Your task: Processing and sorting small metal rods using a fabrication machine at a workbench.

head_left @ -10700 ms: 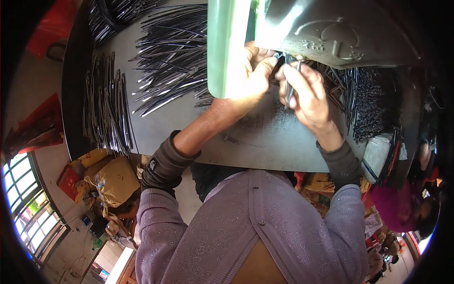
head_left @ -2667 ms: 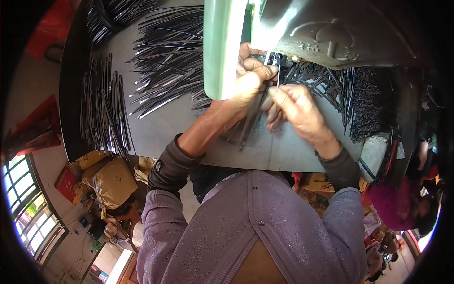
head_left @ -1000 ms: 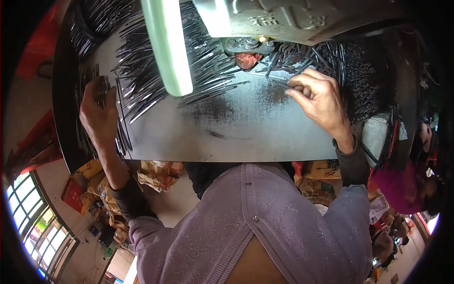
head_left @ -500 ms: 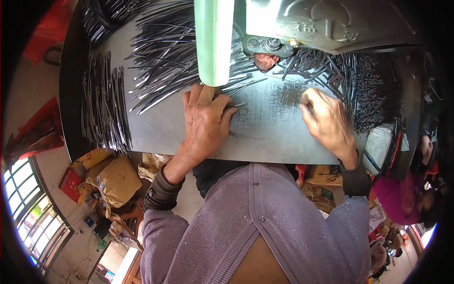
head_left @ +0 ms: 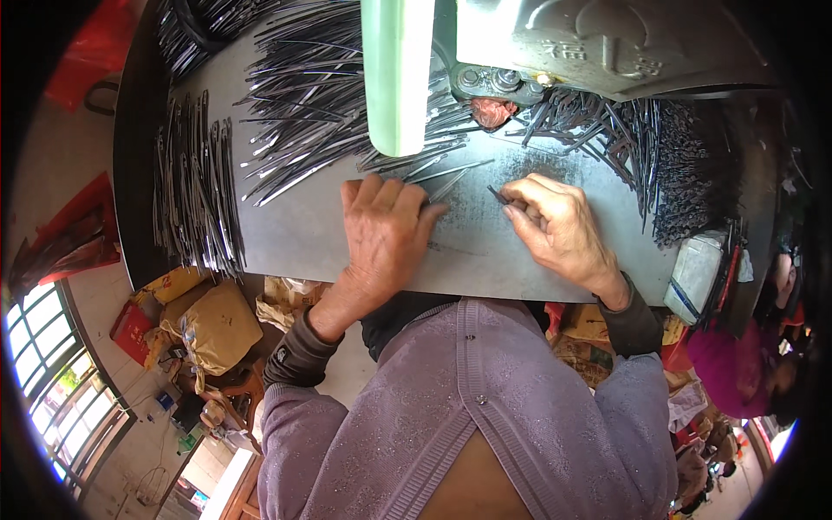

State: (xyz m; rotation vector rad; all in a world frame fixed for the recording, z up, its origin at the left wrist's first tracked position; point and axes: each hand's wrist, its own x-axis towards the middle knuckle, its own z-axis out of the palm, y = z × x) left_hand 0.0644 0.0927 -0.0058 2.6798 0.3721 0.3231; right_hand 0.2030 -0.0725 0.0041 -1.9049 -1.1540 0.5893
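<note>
My left hand [head_left: 384, 227] is over the metal table, its fingers curled down and closed. A thin metal strip [head_left: 449, 185] sticks out between its thumb and forefinger; the rest is hidden by the hand. To the right, my right hand [head_left: 559, 227] pinches a short dark metal piece [head_left: 497, 195], whose tip points left toward the left hand. Beyond the left hand lies a large loose pile of long dark strips [head_left: 303, 113]. Short dark pieces [head_left: 598, 130] are heaped beyond the right hand.
A green-and-white machine guard [head_left: 397, 78] and a metal housing [head_left: 607, 43] overhang the far side. Sorted strips [head_left: 195, 186] lie at the table's left. Dense dark pieces [head_left: 685, 173] and a pale box [head_left: 696, 270] are at the right. Cartons [head_left: 221, 325] stand below the left edge.
My right hand has moved left, closer to the left hand, and a dark piece now shows in its fingers. My left hand has shifted slightly right and toward me.
</note>
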